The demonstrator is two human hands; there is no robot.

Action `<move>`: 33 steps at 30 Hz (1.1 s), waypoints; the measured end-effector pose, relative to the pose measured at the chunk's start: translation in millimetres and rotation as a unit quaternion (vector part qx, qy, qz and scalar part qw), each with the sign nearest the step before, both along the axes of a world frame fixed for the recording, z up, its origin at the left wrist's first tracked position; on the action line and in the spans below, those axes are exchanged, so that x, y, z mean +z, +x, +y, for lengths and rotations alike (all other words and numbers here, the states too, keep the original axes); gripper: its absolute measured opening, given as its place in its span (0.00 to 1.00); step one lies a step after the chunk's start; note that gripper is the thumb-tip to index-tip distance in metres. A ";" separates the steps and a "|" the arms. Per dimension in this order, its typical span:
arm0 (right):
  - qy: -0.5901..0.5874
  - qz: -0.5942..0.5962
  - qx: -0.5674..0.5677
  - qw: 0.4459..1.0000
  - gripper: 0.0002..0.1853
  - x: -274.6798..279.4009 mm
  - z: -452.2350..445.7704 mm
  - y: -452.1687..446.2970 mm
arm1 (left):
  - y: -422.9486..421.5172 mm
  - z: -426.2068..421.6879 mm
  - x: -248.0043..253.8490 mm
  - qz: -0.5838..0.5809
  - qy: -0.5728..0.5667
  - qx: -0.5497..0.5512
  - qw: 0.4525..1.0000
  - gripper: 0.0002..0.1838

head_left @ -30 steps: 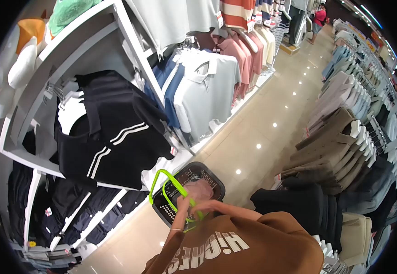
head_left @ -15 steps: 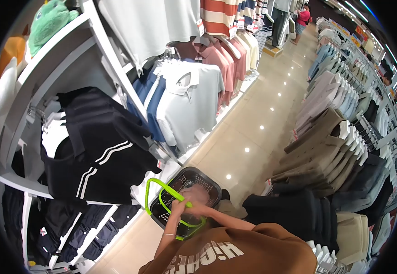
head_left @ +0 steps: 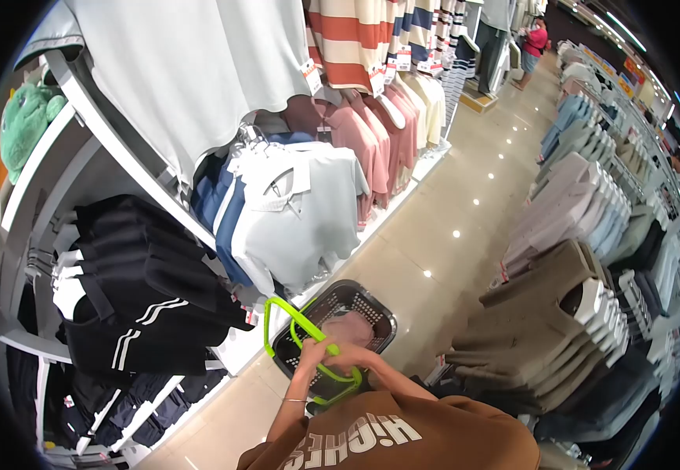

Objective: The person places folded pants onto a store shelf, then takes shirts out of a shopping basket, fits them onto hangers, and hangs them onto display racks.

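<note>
So the black basket [head_left: 376, 304] is held by its lime green handle [head_left: 299, 319], right below and ahead of both hands. The handle's wrapped by the curled left hand [head_left: 313, 354]; the right hand [head_left: 346, 357] is set close beside it, finger grip kinda hidden. Soft, crumpled pink cloth [head_left: 349, 327] is held inside near the far rim, perforated walls around it. Glossy tiled floor [head_left: 410, 249] is seen beyond.

white letters [head_left: 367, 439] on the brown shirt [head_left: 473, 435] read "highes"; price tags [head_left: 311, 77] are illegible.
</note>
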State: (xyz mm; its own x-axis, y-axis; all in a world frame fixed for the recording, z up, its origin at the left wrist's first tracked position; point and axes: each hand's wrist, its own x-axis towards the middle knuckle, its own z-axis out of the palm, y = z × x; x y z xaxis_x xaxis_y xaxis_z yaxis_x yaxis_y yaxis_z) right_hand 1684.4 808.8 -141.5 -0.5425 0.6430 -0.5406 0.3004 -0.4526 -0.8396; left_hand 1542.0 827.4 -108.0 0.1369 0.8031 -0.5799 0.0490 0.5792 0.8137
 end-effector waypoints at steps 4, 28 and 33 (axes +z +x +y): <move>-0.003 0.032 0.051 0.998 0.14 84.3 23.3 32.0 | 21.4 12.6 34.0 -0.033 -0.004 0.013 0.999 0.11; 0.034 -0.137 0.138 0.980 0.12 -27.9 57.3 73.3 | 38.8 70.0 -31.6 -0.180 -0.133 -0.015 0.975 0.11; -0.056 -0.098 0.080 0.990 0.12 34.1 92.1 141.5 | 97.8 103.9 -24.0 -0.145 -0.136 -0.082 0.977 0.14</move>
State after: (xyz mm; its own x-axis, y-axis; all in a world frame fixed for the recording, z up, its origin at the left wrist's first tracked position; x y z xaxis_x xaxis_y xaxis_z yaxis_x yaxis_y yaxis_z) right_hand 1826.0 900.9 -107.4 -0.5102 0.4867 -0.7091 0.5279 -0.4738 -0.7049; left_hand 1639.8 931.3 -131.9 0.4411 0.5781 -0.6864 -0.0508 0.7798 0.6240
